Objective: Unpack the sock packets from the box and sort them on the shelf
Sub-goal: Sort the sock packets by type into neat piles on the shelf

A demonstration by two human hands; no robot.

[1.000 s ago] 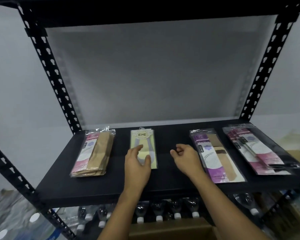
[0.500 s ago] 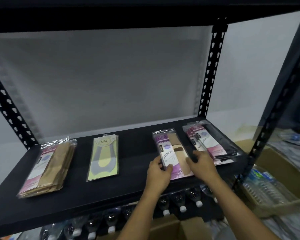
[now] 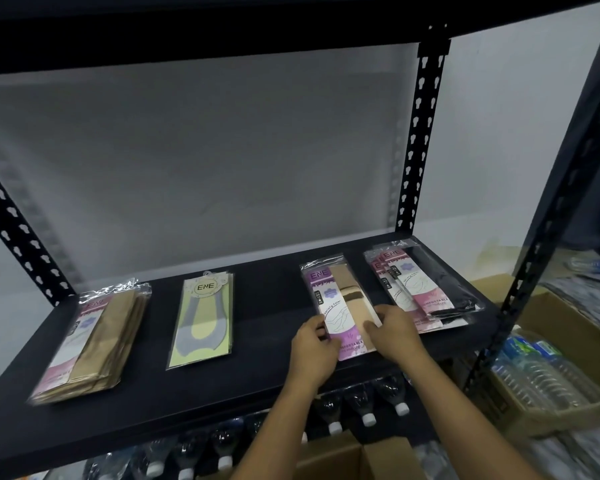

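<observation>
Gripping the purple sock packet (image 3: 340,306) from both sides, the two hands meet at its lower half, right of center in the frame. The left hand (image 3: 314,351) curls its fingers onto the packet's left edge; the right hand (image 3: 394,332) grasps the right edge with the thumb laid on the front face. The packet contains a beige sock beside a purple-and-white card marked ENE, and it lies lengthwise on the black shelf board (image 3: 264,386), its near end at the board's front edge. Just beside it, toward the right of the frame, lies a fanned pile of pink packets (image 3: 420,289) containing black socks. Well apart toward the left lies a yellow-and-grey sock packet (image 3: 203,317), and at the far left of the board a stack of tan sock packets (image 3: 94,341). Below the board, a row of dark bottles (image 3: 368,407) with white caps is visible. An open cardboard box (image 3: 361,459) sits at the bottom edge of the frame, between the forearms. At lower right, a second carton (image 3: 541,375) holds clear water bottles.
</observation>
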